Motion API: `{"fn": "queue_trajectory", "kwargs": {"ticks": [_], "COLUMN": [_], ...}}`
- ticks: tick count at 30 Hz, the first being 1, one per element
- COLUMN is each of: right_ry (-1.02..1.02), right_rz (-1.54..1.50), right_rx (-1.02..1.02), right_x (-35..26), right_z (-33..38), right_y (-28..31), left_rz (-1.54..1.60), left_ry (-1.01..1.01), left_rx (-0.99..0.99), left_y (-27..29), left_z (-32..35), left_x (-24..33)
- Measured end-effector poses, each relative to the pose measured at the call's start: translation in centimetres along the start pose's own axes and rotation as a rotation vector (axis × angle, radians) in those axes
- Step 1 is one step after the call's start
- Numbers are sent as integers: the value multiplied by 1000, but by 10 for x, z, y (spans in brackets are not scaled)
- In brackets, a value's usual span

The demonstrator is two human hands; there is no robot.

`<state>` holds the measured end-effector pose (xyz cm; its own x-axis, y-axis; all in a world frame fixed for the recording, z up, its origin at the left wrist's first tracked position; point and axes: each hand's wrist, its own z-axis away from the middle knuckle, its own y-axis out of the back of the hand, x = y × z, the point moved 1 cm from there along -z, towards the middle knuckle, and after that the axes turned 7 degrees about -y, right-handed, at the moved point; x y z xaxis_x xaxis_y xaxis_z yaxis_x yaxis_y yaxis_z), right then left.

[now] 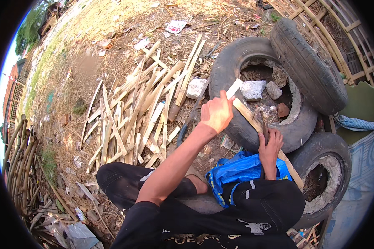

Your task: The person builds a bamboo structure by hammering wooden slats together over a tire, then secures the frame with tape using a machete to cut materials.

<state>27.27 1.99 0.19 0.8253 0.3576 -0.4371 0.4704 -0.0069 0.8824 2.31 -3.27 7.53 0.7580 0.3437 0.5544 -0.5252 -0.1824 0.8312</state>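
Note:
My left hand [218, 111] is closed over the tyre's near side, a short pale wood piece [234, 88] sticking out past its thumb. To its right, my right hand [271, 146] grips a long split bamboo strip [291, 169], which slants from near my left hand down to my right knee. A dark, narrow upright piece [264, 118] rises beside the right fingers; its kind is unclear. Under my right hand, a blue plastic sack [232, 171] covers part of my lap. Beyond both hands lies a large tyre [228, 62] with pale stones [253, 89] inside.
A heap of split bamboo strips [133, 112] covers the ground at left. Another tyre [307, 62] leans at the far right, and a third [336, 155] lies near my right knee. Bamboo poles [23, 162] stand far left; a bamboo lattice [340, 37] borders the upper right.

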Motion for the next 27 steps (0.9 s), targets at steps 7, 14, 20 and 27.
{"fn": "queue_trajectory", "kwargs": {"ticks": [7, 14, 20, 27], "right_ry": [-69, -100, 28, 155], "right_rz": [-35, 21, 82, 177], "right_rx": [-56, -210, -247, -479], "right_x": [0, -6, 0, -1], "right_z": [-2, -9, -23, -49], "right_y": [4, 5, 19, 33], "left_rz": [-267, -250, -284, -408], "left_ry": [-231, -169, -155, -269], "left_rx": [31, -285, -381, -281], "left_y": [133, 162, 130, 119], "left_z": [-26, 25, 31, -15], "left_x": [4, -62, -65, 31]}}
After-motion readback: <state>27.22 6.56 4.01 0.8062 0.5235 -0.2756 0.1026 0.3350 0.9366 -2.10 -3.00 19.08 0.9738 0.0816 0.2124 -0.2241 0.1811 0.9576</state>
